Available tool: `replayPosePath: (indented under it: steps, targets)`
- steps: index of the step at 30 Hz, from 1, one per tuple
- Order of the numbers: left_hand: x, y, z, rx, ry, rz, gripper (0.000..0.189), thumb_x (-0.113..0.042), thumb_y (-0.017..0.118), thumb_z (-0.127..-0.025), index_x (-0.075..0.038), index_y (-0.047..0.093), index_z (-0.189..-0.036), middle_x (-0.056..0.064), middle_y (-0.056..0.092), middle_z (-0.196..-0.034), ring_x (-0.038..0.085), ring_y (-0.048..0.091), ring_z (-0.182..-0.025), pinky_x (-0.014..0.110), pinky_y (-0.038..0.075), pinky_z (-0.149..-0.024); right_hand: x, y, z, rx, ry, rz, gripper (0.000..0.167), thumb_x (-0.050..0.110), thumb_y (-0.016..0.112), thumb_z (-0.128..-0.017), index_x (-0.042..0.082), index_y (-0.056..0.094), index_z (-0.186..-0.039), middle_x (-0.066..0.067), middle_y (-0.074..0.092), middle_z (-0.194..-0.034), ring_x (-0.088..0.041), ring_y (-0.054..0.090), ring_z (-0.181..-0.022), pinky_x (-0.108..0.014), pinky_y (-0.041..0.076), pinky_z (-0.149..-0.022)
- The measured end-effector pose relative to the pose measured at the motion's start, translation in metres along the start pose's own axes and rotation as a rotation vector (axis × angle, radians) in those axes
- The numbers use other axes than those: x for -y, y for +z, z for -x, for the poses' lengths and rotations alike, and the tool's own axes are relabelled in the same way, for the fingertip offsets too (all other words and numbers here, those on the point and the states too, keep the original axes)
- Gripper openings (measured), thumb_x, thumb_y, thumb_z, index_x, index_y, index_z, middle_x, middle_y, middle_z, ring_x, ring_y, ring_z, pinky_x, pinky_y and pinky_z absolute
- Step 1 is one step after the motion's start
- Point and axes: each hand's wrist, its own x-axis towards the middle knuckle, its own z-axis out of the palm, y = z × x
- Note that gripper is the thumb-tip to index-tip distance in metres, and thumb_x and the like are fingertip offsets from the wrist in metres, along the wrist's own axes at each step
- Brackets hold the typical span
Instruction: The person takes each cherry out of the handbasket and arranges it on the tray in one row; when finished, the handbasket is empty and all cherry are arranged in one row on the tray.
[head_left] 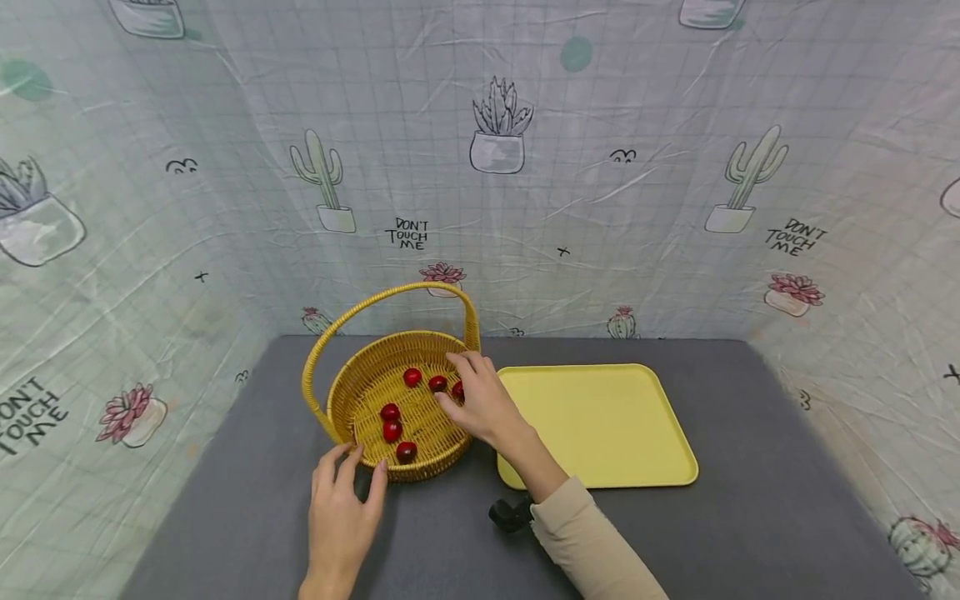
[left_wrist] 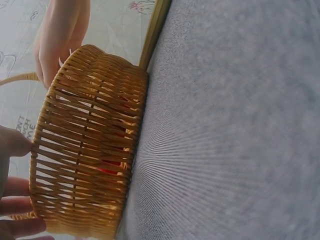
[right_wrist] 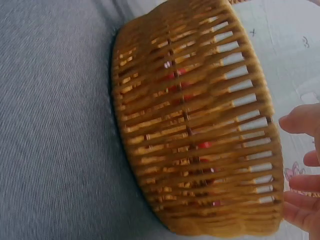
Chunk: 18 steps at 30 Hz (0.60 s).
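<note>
A round yellow wicker basket (head_left: 431, 437) with a tall arched handle (head_left: 352, 312) stands on the grey table. Several shiny dark red cherries (head_left: 406, 452) lie spread over its floor. My left hand (head_left: 341, 508) is at the basket's near left rim, thumb and fingers spread, fingertips right at the edge. Over the basket's right side reaches my right hand (head_left: 483, 402), fingers loosely bent and thumb apart, beside a cherry (head_left: 437, 383). Another cherry (head_left: 458, 390) is partly hidden by this hand. In the right wrist view, red shows through the basket's weave (right_wrist: 200, 115).
Just right of the basket lies a flat yellow tray (head_left: 600, 425), partly covered by the right forearm. A black device (head_left: 510, 515) sits at the right wrist. Behind the grey table (head_left: 750, 500) hangs a pale cloth (head_left: 570, 192) printed with potted cacti.
</note>
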Motion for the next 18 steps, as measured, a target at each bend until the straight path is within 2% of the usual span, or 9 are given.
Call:
replayPosePath:
  steps: [11, 18]
  targets:
    - [0.001, 0.0, 0.0, 0.003, -0.001, -0.002, 0.04, -0.013, 0.084, -0.08, 0.012, 0.071, -0.107, 0.025, 0.06, -0.115, 0.04, 0.059, -0.101, 0.051, 0.054, -0.076, 0.018, 0.015, -0.012, 0.089, 0.005, -0.013, 0.06, 0.036, 0.068, -0.093, 0.01, 0.05, -0.145, -0.009, 0.055, -0.135, -0.025, 0.054, -0.124, -0.039, 0.051, -0.102]
    - [0.001, 0.0, 0.001, 0.003, -0.004, 0.003, 0.04, -0.012, 0.084, -0.08, 0.012, 0.071, -0.108, 0.024, 0.06, -0.116, 0.039, 0.059, -0.101, 0.052, 0.055, -0.076, 0.026, 0.025, -0.018, 0.135, -0.018, -0.026, 0.058, 0.036, 0.068, -0.094, 0.011, 0.052, -0.144, -0.008, 0.056, -0.134, -0.024, 0.056, -0.123, -0.038, 0.052, -0.101]
